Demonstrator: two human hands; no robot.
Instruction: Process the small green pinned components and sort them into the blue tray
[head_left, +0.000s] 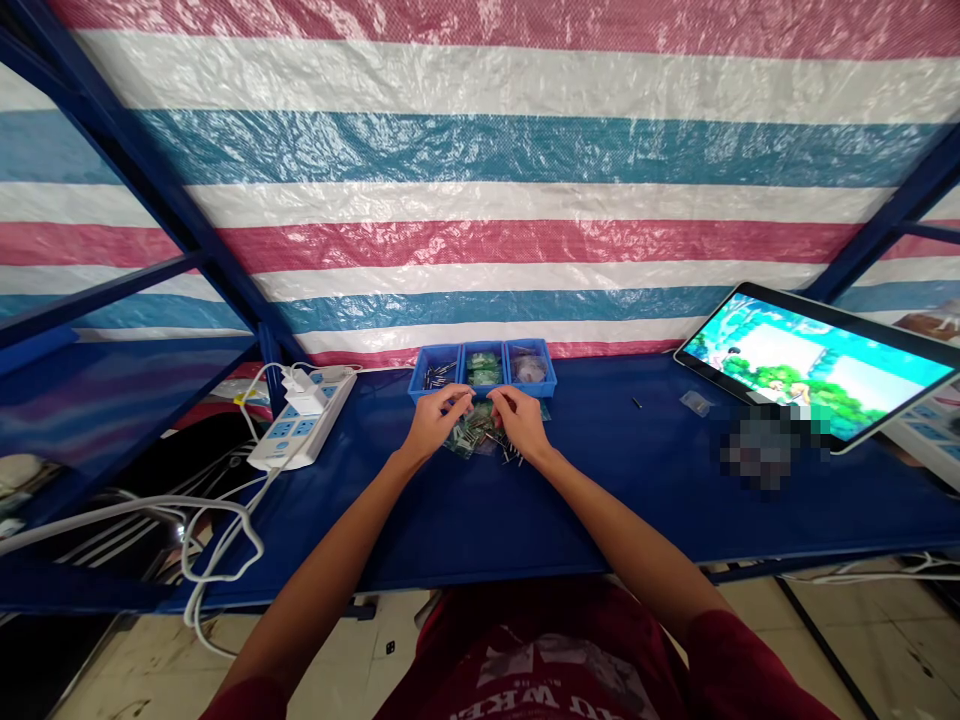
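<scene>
My left hand (435,422) and my right hand (521,422) are close together in the middle of the blue table top (600,510), fingertips curled just in front of a blue three-compartment tray (545,372). Whether the fingers pinch anything tiny is hidden. Beneath and ahead of the hands lies a loose heap of small green circuit boards in clear plastic with dark metal-tipped pins (474,437). The tray's left compartment holds similar pins (439,376), its middle green boards (484,368), and its right a clear bag (529,368).
A white power strip (304,420) with plugged-in adapters and white cables (225,530) lies to the left. To the right are a tilted tablet showing a cartoon (817,365), a small clear bag (696,403), and a lone pin (636,403). A striped tarp hangs behind.
</scene>
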